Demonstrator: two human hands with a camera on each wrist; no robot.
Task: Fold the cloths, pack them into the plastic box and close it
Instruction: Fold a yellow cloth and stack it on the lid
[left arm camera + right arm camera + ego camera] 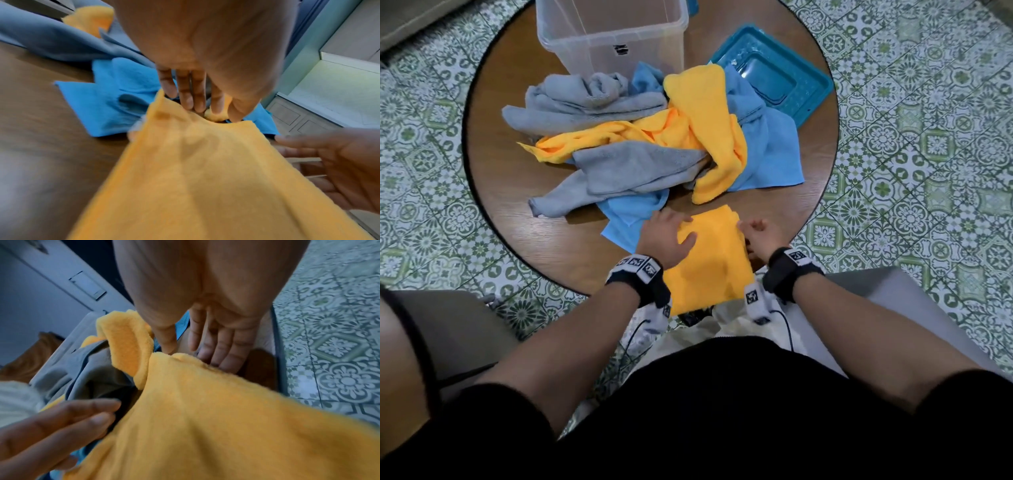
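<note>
both hands [666, 236] [758, 236] lie flat along a folded yellow cloth [709, 260].

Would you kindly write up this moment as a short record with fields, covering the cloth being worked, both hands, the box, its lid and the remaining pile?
cloth in work: orange cloth, folded flat at the near table edge, overhanging toward the person
left hand: left hand rests on the cloth's left side, fingers fairly straight
right hand: right hand at the cloth's right edge, fingers relaxed
box: clear plastic box, open, at the far side of the round table; no cloths visible inside
lid: teal lid lies right of the box
pile: unfolded grey, orange and blue cloths mid-table
</note>
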